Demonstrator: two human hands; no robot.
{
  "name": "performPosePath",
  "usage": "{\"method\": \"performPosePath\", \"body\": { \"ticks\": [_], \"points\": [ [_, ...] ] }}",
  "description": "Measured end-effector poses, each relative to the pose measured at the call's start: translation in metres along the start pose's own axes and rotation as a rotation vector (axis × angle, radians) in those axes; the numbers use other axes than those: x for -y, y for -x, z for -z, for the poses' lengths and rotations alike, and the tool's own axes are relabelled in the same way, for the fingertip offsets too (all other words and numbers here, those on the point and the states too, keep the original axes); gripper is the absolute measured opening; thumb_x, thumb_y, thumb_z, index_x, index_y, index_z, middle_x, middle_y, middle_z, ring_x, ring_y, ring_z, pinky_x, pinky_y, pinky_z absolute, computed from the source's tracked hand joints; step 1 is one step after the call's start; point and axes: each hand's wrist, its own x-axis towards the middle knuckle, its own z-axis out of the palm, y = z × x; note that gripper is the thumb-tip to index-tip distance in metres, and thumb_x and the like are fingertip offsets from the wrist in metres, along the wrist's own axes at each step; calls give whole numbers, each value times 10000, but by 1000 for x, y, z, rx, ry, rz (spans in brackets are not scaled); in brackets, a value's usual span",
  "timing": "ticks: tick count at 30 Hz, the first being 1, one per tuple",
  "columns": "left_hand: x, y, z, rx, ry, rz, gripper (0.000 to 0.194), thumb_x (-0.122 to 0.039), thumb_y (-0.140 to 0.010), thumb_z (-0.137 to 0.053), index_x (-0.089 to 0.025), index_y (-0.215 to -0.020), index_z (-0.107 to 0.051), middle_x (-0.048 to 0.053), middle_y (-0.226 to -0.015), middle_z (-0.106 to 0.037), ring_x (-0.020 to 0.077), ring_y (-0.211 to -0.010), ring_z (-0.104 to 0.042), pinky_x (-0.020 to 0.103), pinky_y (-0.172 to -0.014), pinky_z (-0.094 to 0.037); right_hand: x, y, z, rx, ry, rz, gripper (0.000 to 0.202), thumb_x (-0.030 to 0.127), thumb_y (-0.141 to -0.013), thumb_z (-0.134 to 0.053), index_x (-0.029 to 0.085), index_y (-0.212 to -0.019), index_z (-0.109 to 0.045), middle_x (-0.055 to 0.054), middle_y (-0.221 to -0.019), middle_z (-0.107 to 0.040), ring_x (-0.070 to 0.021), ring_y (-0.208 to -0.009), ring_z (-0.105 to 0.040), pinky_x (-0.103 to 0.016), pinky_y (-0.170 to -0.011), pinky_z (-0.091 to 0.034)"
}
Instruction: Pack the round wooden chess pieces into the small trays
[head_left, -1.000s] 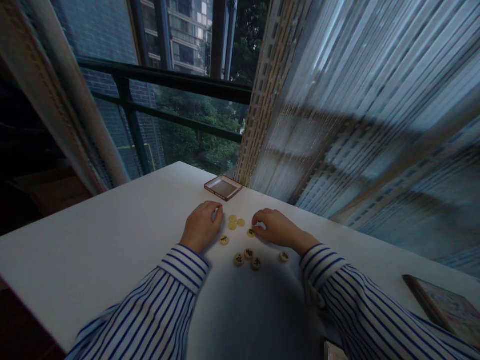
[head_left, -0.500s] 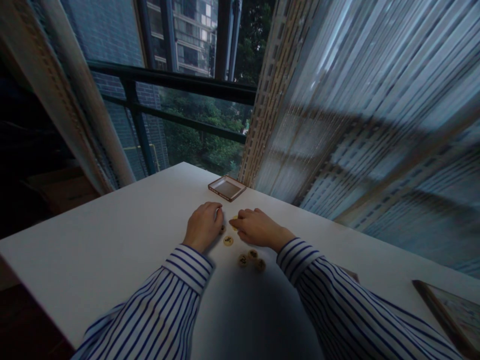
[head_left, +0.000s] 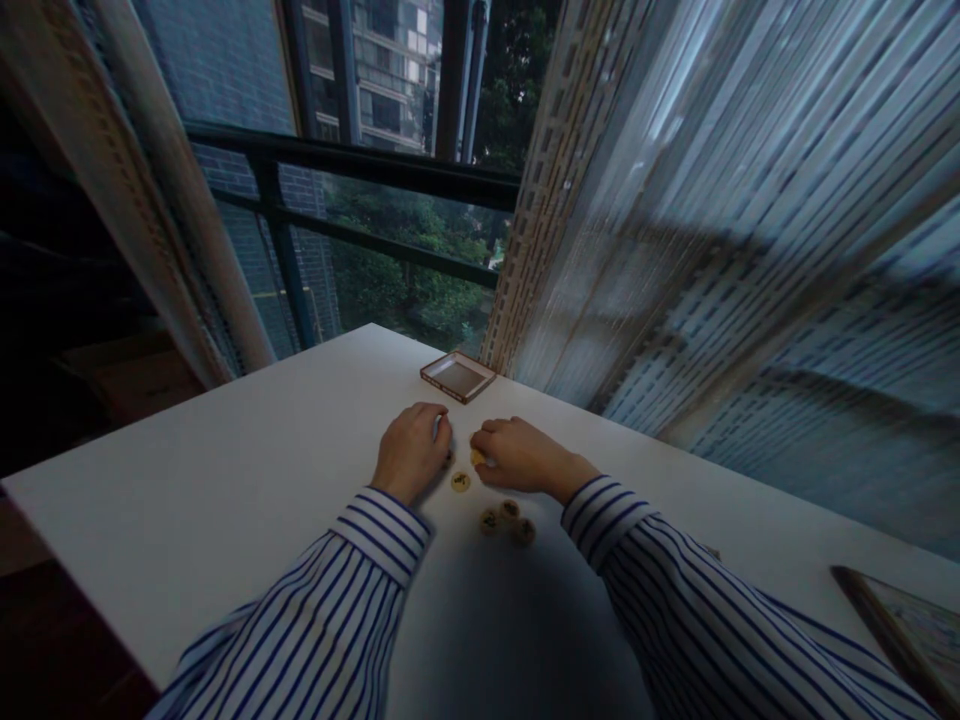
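My right hand (head_left: 517, 455) is closed, fingertips and thumb pinching a round, pale yellow Chinese chess piece (head_left: 478, 457). Facing it, my left hand (head_left: 411, 450) rests on the white table with its fingers curled inward; what they hold, if anything, is hidden. Another dark-marked piece (head_left: 449, 458) pokes out by the left hand's edge, mostly covered. Between the hands and slightly nearer me lies a single piece (head_left: 460, 482), its character facing up. Closer still, three pieces (head_left: 509, 510) sit clustered on the table.
A shallow wooden-rimmed tray (head_left: 459, 378) stands beyond my hands at the table's (head_left: 247, 470) far edge. At the right lies a brown-framed flat object (head_left: 900, 620), cut off by the view. Behind are a window railing (head_left: 360, 160) and a striped curtain (head_left: 712, 250).
My right hand has closed around the yellow piece, which now shows tilted between its fingers. My left hand keeps its place. The view has shifted slightly.
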Motion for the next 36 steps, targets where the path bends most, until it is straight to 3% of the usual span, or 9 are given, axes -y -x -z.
{"method": "performPosePath", "body": {
  "ticks": [8,14,20,23,29,36],
  "points": [
    [0,0,0,3,4,4,285,-221,-844,-391,-121,-962,-631,116,-980,-664,242,-899,-605,377,-821,-467,-7,14,-4,-180,-329,-8,366,183,-701,-534,139,-1061,-582,-72,-885,-637,-163,-764,-566,-251,-697,-405],
    [0,0,0,-4,14,4,280,-214,-836,-398,-123,-957,-633,115,-981,-666,241,-894,-605,375,-814,-469,-8,23,-7,-201,-447,-93,220,194,-712,-549,168,-924,-600,-8,-720,-592,-119,-630,-519,-220,-608,-372],
    [1,1,-1,-2,17,-2,293,-217,-835,-395,-111,-970,-631,117,-984,-664,235,-900,-607,368,-824,-466,-9,27,-14,-202,-437,-125,151,234,-728,-580,177,-866,-599,-6,-716,-574,-121,-640,-508,-224,-609,-359],
    [1,1,-1,5,15,-11,297,-219,-836,-389,-112,-967,-633,117,-982,-665,235,-903,-606,366,-826,-464,-10,28,-17,-202,-432,-113,170,243,-733,-594,173,-887,-603,-13,-747,-580,-125,-648,-507,-234,-622,-373],
    [1,1,-1,15,21,-11,296,-215,-836,-394,-104,-972,-631,121,-989,-661,239,-906,-600,367,-824,-459,-12,27,-24,-191,-449,-67,374,267,-768,-599,138,-1118,-576,-88,-992,-558,-165,-818,-551,-282,-767,-425],
    [0,0,0,28,26,-7,284,-206,-834,-402,-106,-973,-629,122,-990,-661,235,-907,-599,361,-826,-456,-11,27,-26,-191,-459,-48,288,216,-788,-575,132,-1062,-599,-94,-1001,-538,-179,-892,-538,-307,-844,-419]
  ]
}}
